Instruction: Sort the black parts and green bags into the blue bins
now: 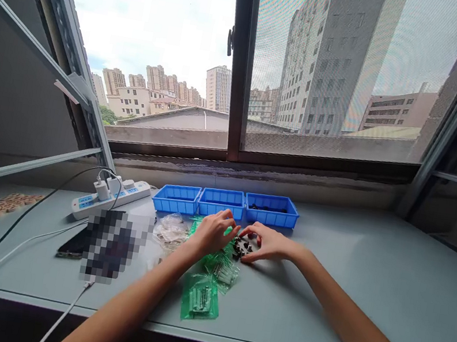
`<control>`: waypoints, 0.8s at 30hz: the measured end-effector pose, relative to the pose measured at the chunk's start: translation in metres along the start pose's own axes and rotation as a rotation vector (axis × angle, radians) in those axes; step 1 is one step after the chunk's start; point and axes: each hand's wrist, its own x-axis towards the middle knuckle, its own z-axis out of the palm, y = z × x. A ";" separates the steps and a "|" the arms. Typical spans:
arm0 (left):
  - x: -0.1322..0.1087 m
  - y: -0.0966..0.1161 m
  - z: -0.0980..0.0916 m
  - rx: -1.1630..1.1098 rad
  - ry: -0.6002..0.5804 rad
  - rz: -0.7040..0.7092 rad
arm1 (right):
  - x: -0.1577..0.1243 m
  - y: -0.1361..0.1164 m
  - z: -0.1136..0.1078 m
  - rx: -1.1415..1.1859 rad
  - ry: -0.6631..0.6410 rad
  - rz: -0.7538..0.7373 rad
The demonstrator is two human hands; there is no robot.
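Small black parts with light metal bits [243, 247] lie in a loose pile on the table between my hands. My right hand [266, 243] reaches round the right side of this pile, thumb and fingers apart and curved. A reddish spot shows near its fingertips, too small to name. My left hand [213, 231] is over green plastic bags, its fingers bent and a gap showing between thumb and forefinger. I see nothing held in it. Below it lie a clear-green bag of pale parts [225, 272] and a green bag of pale, stick-like parts [201, 298].
Three blue bins stand behind my hands; the right bin [271, 218] contains dark pieces. Clear plastic bags [172, 230] lie left of my left hand. Further left are a white power strip [112, 198], cables, and a dark phone-like device [72, 244]. A window rises behind the table.
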 end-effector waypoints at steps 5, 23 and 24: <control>-0.001 0.002 -0.002 0.001 -0.135 0.015 | 0.001 -0.006 0.007 -0.097 0.092 0.005; 0.000 0.005 -0.007 0.002 -0.225 0.013 | 0.012 0.001 0.019 0.048 0.253 0.042; 0.000 0.005 -0.008 -0.004 -0.227 0.015 | 0.012 0.001 0.020 0.044 0.263 0.052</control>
